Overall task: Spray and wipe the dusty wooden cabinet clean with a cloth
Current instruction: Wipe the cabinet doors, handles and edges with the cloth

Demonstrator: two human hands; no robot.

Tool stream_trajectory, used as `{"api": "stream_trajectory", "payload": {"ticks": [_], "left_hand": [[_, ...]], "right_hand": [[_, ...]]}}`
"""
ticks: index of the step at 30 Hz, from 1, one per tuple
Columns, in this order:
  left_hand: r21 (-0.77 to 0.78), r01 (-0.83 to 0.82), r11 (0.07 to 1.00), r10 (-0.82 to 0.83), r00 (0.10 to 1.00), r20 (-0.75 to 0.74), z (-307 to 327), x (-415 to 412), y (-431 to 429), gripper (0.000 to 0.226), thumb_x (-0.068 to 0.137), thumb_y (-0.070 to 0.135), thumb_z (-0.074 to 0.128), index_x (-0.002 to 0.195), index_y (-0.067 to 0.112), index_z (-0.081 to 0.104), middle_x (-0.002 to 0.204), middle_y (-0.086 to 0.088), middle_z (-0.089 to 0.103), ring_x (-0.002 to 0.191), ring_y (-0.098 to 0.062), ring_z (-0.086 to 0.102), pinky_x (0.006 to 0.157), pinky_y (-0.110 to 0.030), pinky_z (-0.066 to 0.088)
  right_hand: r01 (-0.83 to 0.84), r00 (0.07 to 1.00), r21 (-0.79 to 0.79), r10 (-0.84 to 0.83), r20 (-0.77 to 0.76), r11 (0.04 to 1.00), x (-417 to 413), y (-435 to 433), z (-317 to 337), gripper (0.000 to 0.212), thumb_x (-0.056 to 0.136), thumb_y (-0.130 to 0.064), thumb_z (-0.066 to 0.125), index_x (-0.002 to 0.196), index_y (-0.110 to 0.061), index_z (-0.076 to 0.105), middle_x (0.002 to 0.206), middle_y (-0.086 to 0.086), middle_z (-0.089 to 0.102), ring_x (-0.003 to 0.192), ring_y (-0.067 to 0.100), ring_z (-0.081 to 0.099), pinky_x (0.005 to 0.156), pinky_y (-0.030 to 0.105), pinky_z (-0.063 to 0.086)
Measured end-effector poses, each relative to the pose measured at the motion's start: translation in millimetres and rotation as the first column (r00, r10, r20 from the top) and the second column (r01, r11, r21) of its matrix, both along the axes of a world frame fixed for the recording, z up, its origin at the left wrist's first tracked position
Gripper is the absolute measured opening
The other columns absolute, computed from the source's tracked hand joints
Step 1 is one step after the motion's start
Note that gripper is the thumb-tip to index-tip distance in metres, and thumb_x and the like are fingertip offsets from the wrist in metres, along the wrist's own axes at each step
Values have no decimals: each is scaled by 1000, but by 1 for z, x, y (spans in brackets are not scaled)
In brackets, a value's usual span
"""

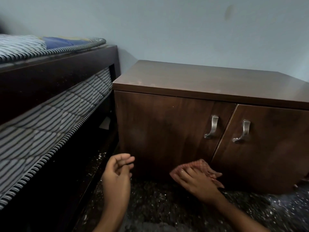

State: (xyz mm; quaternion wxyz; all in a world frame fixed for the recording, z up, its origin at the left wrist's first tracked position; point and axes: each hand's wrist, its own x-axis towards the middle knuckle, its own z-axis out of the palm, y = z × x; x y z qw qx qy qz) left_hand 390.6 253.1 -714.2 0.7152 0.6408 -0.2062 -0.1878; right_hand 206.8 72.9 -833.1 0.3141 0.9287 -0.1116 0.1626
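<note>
A low dark wooden cabinet (167, 124) with two doors and two metal handles (212, 127) stands against the wall. My right hand (195, 180) lies flat with straight fingers and presses a reddish checked cloth (203, 165) against the bottom of the left door. My left hand (117, 173) hovers near the cabinet's lower left corner, its fingers loosely curled and holding nothing. No spray bottle is in view.
A dark wooden bed frame (55, 72) with a striped mattress (50, 114) stands close on the left, leaving a narrow gap beside the cabinet. The floor (167, 206) is dark speckled stone. A pale blue wall (184, 30) runs behind.
</note>
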Motion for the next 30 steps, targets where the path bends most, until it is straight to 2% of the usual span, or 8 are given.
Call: {"api": "stream_trajectory", "payload": {"ticks": [4, 6, 9, 12, 16, 20, 25, 30], "left_hand": [[-12, -3, 1000, 3, 1000, -4, 3, -6, -1, 35, 90, -10, 41, 85, 19, 59, 88, 3, 68, 84, -10, 63, 69, -26, 47], [-19, -9, 1000, 8, 1000, -13, 3, -5, 0, 35, 90, -11, 41, 85, 20, 58, 89, 3, 68, 84, -9, 63, 69, -26, 47], [-25, -34, 999, 34, 999, 0, 5, 0, 4, 37, 89, -12, 40, 84, 20, 58, 90, 2, 68, 83, -10, 63, 68, -25, 47], [-25, -48, 999, 48, 999, 13, 10, 8, 12, 37, 90, -11, 40, 84, 21, 58, 89, 2, 67, 84, -10, 63, 69, -26, 47], [-20, -61, 998, 61, 998, 21, 12, 21, 26, 35, 90, -10, 43, 84, 21, 59, 90, 1, 68, 86, -12, 63, 71, -27, 48], [-33, -89, 995, 90, 996, 30, 18, 33, 42, 32, 90, -10, 42, 84, 17, 58, 89, -1, 67, 84, -12, 62, 71, -26, 47], [-43, -114, 993, 115, 993, 33, 19, 39, 48, 33, 90, -11, 41, 83, 17, 57, 87, 0, 67, 81, -11, 62, 65, -18, 49], [-44, -123, 991, 125, 991, 41, 19, 36, 44, 34, 89, -12, 41, 83, 18, 57, 89, -1, 67, 84, -12, 63, 73, -27, 48]], "right_hand": [[187, 931, 273, -259, 256, 944, -24, 28, 3, 34, 72, -22, 55, 105, -26, 50, 98, -4, 41, 81, 16, 53, 59, 23, 40], [109, 689, 413, -368, 624, 904, -6, 51, 38, 35, 78, -12, 54, 111, -23, 61, 95, -2, 41, 79, 18, 48, 60, 25, 39], [7, 292, 258, -249, 923, 966, 24, 78, 128, 33, 82, 9, 51, 106, -3, 70, 93, 10, 48, 80, 27, 50, 70, 29, 40], [56, 141, 105, -112, 984, 993, 49, 70, 182, 34, 81, 18, 48, 104, 3, 69, 89, 24, 55, 81, 35, 53, 74, 36, 43], [64, 9, 250, -251, 968, 966, 97, 45, 188, 33, 83, 13, 49, 106, -1, 68, 97, 23, 59, 87, 37, 54, 75, 38, 41], [-2, 126, 326, -323, 938, 945, 151, 57, 179, 28, 87, -2, 51, 112, -1, 65, 109, 21, 60, 87, 31, 44, 74, 39, 38], [13, 659, 251, -197, 725, 968, 221, 87, 152, 43, 82, -18, 55, 124, -9, 57, 119, 11, 50, 83, 26, 43, 65, 36, 44], [-25, 929, -40, 38, 368, 999, 215, 80, 85, 30, 90, -11, 45, 115, -9, 63, 115, 9, 60, 88, 27, 52, 64, 35, 46]]}}
